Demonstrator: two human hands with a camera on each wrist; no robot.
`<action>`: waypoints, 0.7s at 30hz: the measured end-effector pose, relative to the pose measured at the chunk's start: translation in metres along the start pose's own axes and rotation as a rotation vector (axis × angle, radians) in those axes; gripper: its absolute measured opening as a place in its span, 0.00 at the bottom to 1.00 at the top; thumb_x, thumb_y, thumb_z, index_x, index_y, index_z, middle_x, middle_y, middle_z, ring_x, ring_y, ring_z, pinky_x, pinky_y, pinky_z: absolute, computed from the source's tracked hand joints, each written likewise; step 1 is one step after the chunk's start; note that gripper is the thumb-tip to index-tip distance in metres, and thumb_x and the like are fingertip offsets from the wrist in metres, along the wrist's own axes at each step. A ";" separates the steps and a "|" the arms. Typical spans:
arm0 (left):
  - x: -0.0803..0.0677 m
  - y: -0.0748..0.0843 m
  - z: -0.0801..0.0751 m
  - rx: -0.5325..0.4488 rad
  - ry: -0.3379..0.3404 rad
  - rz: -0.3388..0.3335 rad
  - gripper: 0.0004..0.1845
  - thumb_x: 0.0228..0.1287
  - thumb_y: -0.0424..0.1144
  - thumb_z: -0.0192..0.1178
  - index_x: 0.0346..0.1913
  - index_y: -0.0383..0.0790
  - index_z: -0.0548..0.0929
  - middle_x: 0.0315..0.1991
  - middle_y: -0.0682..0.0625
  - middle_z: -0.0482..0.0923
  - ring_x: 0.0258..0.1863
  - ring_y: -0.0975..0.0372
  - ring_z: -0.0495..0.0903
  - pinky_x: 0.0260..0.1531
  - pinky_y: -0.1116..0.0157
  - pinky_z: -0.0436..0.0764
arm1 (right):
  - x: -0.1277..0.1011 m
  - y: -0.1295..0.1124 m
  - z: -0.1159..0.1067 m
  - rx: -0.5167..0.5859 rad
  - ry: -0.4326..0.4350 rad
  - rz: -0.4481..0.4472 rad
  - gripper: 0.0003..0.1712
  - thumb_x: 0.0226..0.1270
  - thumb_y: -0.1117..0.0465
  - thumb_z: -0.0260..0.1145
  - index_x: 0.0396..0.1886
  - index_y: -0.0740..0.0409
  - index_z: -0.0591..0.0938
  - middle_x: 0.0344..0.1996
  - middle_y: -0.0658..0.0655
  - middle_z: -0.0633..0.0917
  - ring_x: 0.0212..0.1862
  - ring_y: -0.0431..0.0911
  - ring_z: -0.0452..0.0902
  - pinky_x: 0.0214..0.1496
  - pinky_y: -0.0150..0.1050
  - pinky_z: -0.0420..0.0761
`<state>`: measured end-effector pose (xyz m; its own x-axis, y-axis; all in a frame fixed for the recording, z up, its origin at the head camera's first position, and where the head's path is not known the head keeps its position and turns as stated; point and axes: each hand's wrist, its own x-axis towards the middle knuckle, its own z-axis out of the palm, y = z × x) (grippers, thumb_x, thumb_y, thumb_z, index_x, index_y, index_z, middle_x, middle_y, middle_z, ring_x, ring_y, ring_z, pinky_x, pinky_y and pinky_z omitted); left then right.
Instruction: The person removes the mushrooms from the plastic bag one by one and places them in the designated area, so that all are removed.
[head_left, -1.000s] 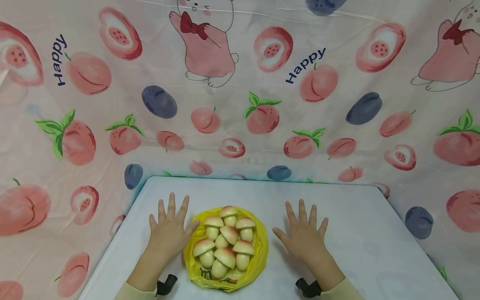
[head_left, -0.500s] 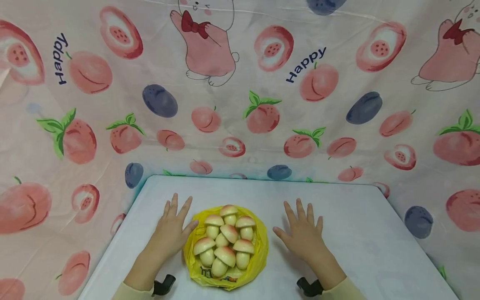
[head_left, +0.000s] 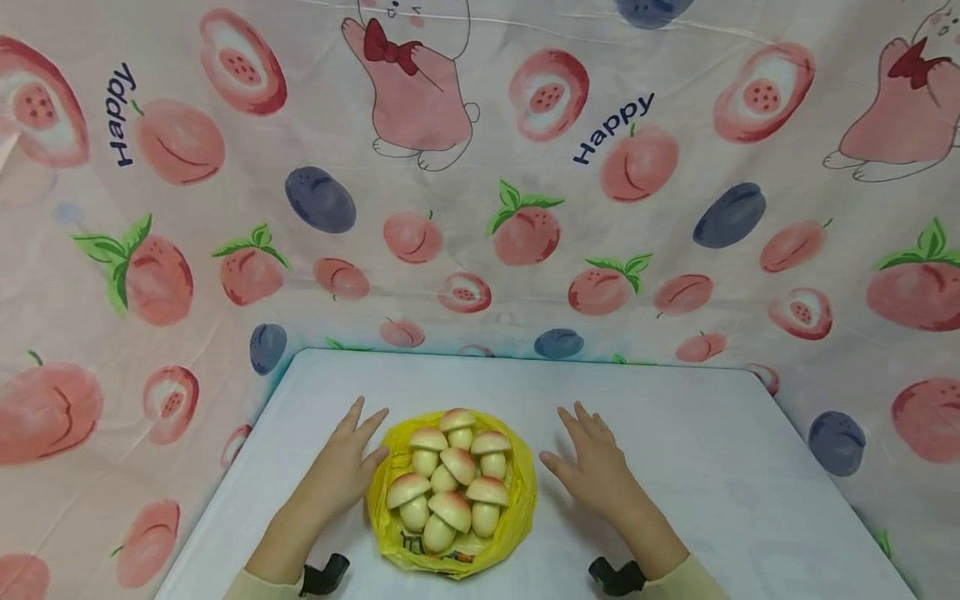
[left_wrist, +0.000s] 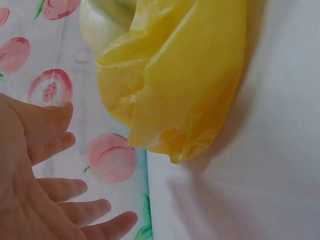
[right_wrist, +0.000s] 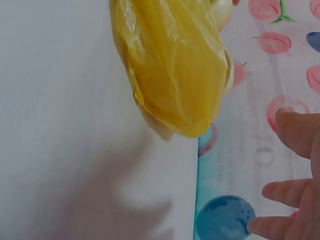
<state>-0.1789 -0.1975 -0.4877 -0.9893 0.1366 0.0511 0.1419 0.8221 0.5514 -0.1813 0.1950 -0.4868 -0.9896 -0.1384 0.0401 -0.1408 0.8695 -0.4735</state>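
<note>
A yellow plastic bag [head_left: 519, 525], its mouth rolled wide, sits on the white table in the head view. Inside it several mushrooms [head_left: 450, 510] with pale stems and pinkish caps are packed together. My left hand [head_left: 341, 462] hovers at the bag's left side, fingers spread and holding nothing; its thumb overlaps the bag's edge in the head view. To the right of the bag my right hand [head_left: 596, 467] is held with fingers extended and nothing in them. Both wrist views show a gap between the hand and the yellow bag [left_wrist: 180, 90].
The white table [head_left: 712, 467] stretches to both sides and behind the bag. A curtain [head_left: 465, 208] printed with fruit and rabbits hangs around its back and sides. A black wrist piece [head_left: 324, 575] is on the left wrist, another [head_left: 617, 577] on the right.
Both hands have turned from palm-down with wide-spread fingers to palms facing inward toward the bag. The bag and mushrooms stay where they were.
</note>
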 end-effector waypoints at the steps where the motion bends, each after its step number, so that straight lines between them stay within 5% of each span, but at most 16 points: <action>1: 0.000 0.000 0.000 -0.011 0.002 0.002 0.34 0.80 0.41 0.62 0.84 0.47 0.66 0.89 0.33 0.43 0.85 0.32 0.52 0.77 0.29 0.61 | 0.000 -0.001 0.001 0.031 0.001 0.002 0.47 0.76 0.39 0.69 0.86 0.52 0.64 0.86 0.68 0.58 0.85 0.75 0.50 0.73 0.85 0.61; 15: -0.003 -0.006 0.000 -0.143 -0.058 -0.065 0.25 0.80 0.35 0.59 0.76 0.42 0.77 0.85 0.35 0.57 0.82 0.33 0.60 0.77 0.30 0.64 | 0.007 -0.014 0.013 0.219 0.005 0.023 0.39 0.73 0.49 0.73 0.80 0.52 0.74 0.82 0.66 0.68 0.82 0.69 0.62 0.80 0.73 0.66; 21: -0.001 -0.010 0.003 -0.168 -0.080 -0.070 0.24 0.80 0.33 0.59 0.75 0.43 0.78 0.85 0.36 0.57 0.83 0.33 0.58 0.78 0.30 0.62 | 0.006 -0.025 0.018 0.303 0.027 0.029 0.36 0.71 0.52 0.75 0.76 0.51 0.77 0.80 0.61 0.73 0.80 0.64 0.68 0.73 0.65 0.80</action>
<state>-0.1789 -0.2044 -0.4961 -0.9899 0.1311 -0.0549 0.0585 0.7280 0.6831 -0.1836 0.1641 -0.4911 -0.9941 -0.0992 0.0440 -0.1006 0.6911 -0.7157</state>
